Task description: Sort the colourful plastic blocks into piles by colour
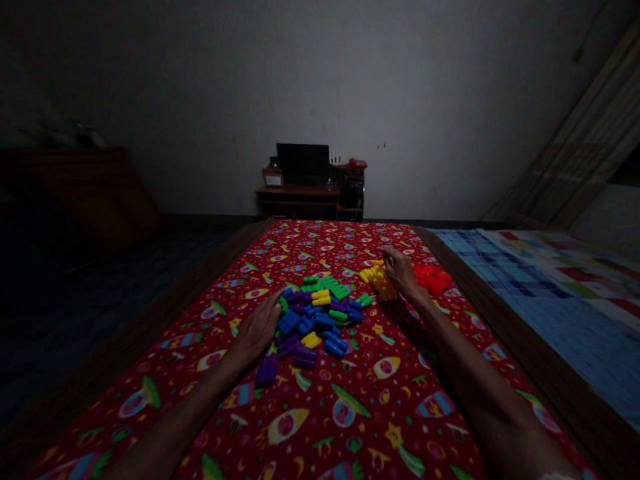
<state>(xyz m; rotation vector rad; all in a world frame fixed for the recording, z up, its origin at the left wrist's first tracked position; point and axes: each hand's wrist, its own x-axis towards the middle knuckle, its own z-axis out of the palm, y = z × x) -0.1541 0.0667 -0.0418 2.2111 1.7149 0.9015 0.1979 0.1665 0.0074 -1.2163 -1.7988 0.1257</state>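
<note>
A mixed heap of plastic blocks, purple, blue, green and yellow, lies in the middle of a red patterned sheet. My left hand rests flat on the sheet with fingers stretched out, touching the heap's left edge. My right hand reaches farther away, fingers curled over a small group of yellow blocks. A group of red blocks lies just right of that hand. Whether the right hand grips a block is hidden.
The sheet covers a bed with a wooden frame. A checked blanket lies to the right. A low wooden desk with a dark monitor stands against the far wall. The room is dim.
</note>
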